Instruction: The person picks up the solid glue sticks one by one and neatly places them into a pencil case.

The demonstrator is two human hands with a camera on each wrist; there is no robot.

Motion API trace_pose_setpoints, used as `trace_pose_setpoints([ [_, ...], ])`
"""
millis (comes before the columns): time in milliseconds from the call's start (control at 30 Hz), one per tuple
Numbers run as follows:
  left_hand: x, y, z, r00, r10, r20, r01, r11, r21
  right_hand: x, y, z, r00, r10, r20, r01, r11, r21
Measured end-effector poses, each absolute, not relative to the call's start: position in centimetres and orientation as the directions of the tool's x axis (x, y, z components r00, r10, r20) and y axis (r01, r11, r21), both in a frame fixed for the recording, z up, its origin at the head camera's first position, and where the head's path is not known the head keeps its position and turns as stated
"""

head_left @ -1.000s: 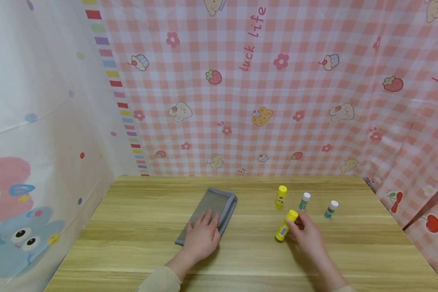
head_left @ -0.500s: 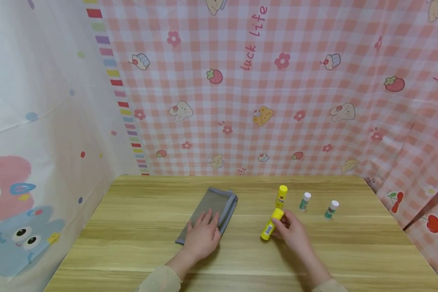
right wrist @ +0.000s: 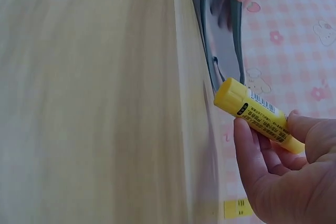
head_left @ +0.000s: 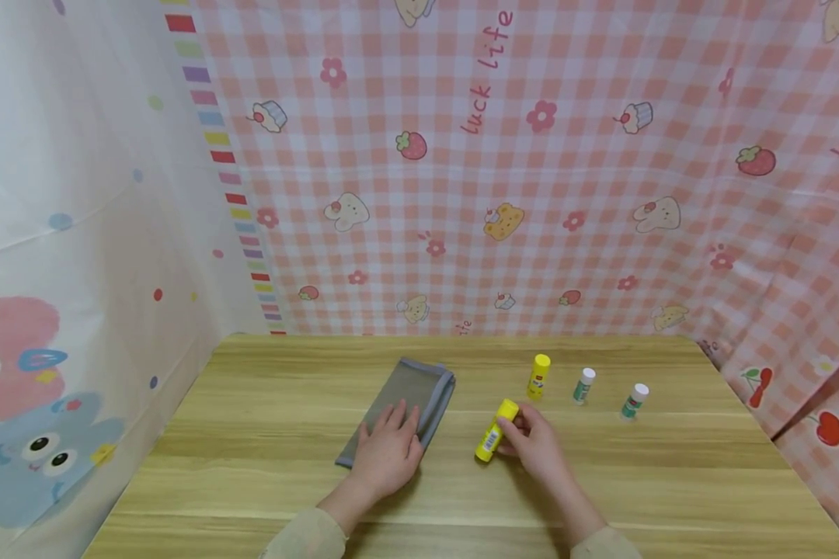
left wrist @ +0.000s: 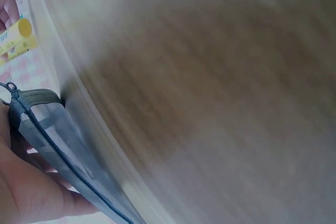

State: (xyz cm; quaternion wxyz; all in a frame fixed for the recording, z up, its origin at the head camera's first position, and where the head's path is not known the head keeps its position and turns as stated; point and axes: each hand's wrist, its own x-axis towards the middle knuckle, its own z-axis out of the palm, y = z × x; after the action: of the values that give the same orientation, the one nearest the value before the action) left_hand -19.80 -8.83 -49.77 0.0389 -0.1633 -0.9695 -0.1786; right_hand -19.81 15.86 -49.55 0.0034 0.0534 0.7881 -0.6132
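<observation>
A grey mesh zip pouch lies flat on the table at centre left. My left hand rests on top of it with the fingers stretched out over the mesh. In the right wrist view the edges of the pouch stand apart on the side facing my right hand. That right hand pinches a yellow glue stick between thumb and fingers, tilted, to the right of the pouch and apart from it in the head view. In the right wrist view the glue stick has its cap on.
Behind my right hand a second yellow glue stick stands upright on the wooden table. Farther right are two smaller white-capped glue sticks, with green labels. Patterned curtains hang behind the table and at both sides.
My right hand has moved left with the yellow glue stick, away from the other sticks and closer to the pouch. The left hand and pouch have stayed put.
</observation>
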Motion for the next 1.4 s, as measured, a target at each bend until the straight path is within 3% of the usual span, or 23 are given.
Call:
trace_pose_setpoints([
  [500, -20.1, -8.7, -50.1, -0.951, 0.289, 0.106, 0.308, 0.887, 0.343, -20.5, 12.9, -50.1, -0.993, 0.024, -0.113, 0.114, 0.051, -0.992],
  [1400, -20.0, -8.7, -50.0, -0.952, 0.273, 0.137, 0.305, 0.882, 0.359, -22.6, 9.5, -50.2, -0.986, -0.016, -0.166, 0.167, -0.048, -0.985],
])
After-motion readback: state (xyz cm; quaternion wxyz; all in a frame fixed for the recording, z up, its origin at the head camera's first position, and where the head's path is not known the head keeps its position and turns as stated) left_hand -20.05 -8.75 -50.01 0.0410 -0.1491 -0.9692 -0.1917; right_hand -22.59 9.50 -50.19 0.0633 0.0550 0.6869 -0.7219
